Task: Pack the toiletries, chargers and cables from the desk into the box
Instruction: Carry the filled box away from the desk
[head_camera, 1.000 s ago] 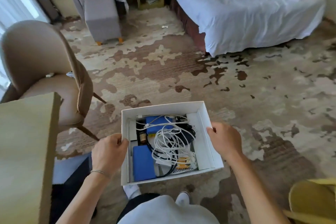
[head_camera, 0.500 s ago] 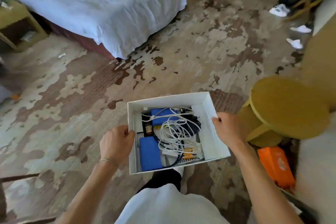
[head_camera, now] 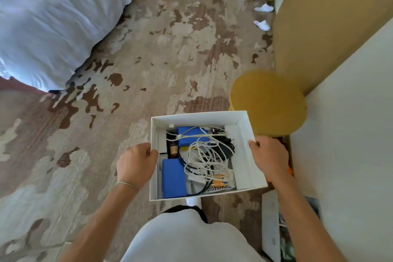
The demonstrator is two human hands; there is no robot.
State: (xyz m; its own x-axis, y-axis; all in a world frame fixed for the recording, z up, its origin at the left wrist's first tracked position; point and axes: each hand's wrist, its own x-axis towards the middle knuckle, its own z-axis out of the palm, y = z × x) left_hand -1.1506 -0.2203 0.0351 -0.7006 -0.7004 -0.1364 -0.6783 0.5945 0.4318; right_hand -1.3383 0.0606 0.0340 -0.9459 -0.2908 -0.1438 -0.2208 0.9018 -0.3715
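- Swinging right since a moment ago, the view brings a round mustard-yellow stool (head_camera: 268,103) just beyond the open white cardboard box (head_camera: 244,155).
- Left hand (head_camera: 136,166) and right hand (head_camera: 269,156) each clasp a side wall; tangled white cables (head_camera: 205,155) lie inside.
- Packing looks done; carrying next, likely.
- Patterned carpet (head_camera: 148,59) offers room leftward; a cream cabinet (head_camera: 344,134) crowds the right.

arms bare, no sleeves | thin silver bracelet (head_camera: 125,183) on left wrist | white top (head_camera: 187,238) | white sock (head_camera: 193,201)

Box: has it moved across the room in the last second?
Yes. The box, gripped by both hands, has travelled rightward, away from the beige chair and bed, and now sits beside the yellow stool.
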